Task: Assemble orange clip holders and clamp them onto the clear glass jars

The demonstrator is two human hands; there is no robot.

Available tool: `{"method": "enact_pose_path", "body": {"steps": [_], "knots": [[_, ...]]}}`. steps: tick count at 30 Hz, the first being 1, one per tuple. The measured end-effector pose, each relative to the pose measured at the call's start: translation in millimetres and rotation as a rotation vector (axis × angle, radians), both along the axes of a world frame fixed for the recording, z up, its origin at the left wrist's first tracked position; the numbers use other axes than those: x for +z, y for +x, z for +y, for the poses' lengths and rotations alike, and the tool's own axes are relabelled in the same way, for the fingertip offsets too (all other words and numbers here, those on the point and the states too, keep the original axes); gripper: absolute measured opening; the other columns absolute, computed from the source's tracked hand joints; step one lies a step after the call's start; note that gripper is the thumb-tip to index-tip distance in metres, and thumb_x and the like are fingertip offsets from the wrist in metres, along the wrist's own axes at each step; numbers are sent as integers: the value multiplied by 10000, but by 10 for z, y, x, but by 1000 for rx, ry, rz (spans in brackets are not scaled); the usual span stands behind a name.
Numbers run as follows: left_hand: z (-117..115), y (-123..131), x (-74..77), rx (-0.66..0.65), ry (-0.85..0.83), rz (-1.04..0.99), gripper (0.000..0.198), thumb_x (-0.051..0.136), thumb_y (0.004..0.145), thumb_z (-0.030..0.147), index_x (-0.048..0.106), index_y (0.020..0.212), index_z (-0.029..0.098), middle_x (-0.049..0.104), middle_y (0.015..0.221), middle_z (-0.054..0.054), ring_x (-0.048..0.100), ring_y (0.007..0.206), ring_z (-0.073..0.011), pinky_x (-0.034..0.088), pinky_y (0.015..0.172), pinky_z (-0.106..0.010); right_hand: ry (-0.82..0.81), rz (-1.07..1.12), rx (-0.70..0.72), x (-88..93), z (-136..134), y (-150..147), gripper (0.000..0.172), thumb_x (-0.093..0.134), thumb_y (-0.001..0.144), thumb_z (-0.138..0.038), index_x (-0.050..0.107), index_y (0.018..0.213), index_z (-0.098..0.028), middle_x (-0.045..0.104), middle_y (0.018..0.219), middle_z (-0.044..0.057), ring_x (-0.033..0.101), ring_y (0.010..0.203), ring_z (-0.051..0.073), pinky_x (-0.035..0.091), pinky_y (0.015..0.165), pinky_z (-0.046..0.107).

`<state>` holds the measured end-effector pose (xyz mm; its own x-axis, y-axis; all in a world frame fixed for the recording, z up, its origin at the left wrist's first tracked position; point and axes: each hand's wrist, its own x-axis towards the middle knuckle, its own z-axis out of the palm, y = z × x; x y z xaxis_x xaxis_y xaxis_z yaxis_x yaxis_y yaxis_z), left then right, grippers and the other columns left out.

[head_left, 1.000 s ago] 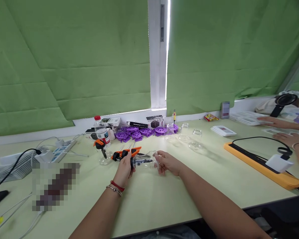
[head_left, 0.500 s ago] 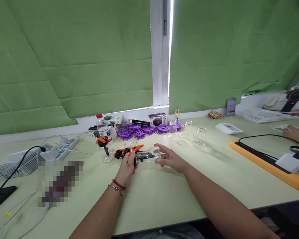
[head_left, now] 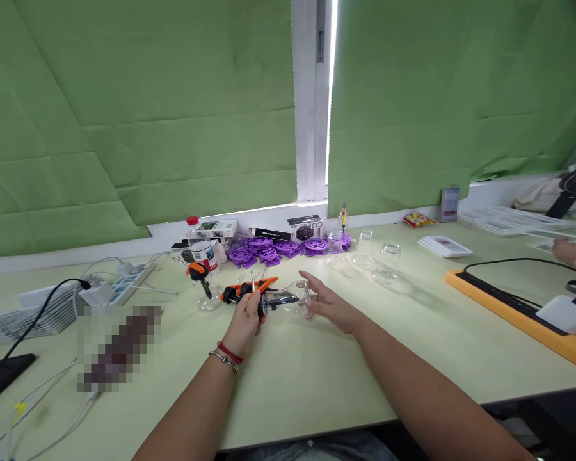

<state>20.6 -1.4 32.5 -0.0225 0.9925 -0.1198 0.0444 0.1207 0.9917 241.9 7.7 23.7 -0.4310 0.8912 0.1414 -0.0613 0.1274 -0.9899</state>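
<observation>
**A:** What's the left hand (head_left: 246, 322) doing?
**B:** It's closed round an orange-and-black plastic spring clamp (head_left: 255, 292), whose tip sits in the small clear glass jar (head_left: 290, 299) lying mid-table.
**A:** And the right hand (head_left: 330, 307)?
**B:** Its fingers are spread, touching the jar's far end. This looks like mid-fitting, and the next move calls for a gentle squeeze.

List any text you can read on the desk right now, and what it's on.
"CUP HOLDER", small but just legible: on the black-and-white box by the window.
Too small or blurred to read: long black box, bottle label, cards, red packet.
</observation>
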Motion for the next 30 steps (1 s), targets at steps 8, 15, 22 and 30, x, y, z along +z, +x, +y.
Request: {"method": "enact_pose_path", "body": {"steps": [8,15,22,30], "knots": [[9,-18,-45,-30,126,49,406,459,805,593,483,861,192,472,560,60,420,464,-79,232,403,-175,-92,7,-16,-48,49,-64,569,612,786,-522,457,1259,-246,593,959,47,618,601,123,439,447,220],[-17,-17,-18,-81,215,112,346,485,813,521,506,846,176,476,564,60,424,462,-70,259,411,-186,-389,-125,11,-148,98,-86,774,170,813,-774,559,995,-131,629,615,77,471,349,103,270,289,187],[17,-51,-15,-9,62,0,384,447,813,587,446,801,203,467,537,64,386,433,-68,202,384,-161,43,-34,14,1,-9,2,795,759,692,-412,360,1376,-344,360,1402,79,546,1021,171,503,817,310],[11,-42,-21,-48,85,-3,404,452,806,577,497,858,178,445,487,72,336,397,-62,178,376,-167,-79,41,46,-29,38,-59,595,683,757,-426,446,1270,-237,538,958,35,623,662,147,510,549,291]]}}
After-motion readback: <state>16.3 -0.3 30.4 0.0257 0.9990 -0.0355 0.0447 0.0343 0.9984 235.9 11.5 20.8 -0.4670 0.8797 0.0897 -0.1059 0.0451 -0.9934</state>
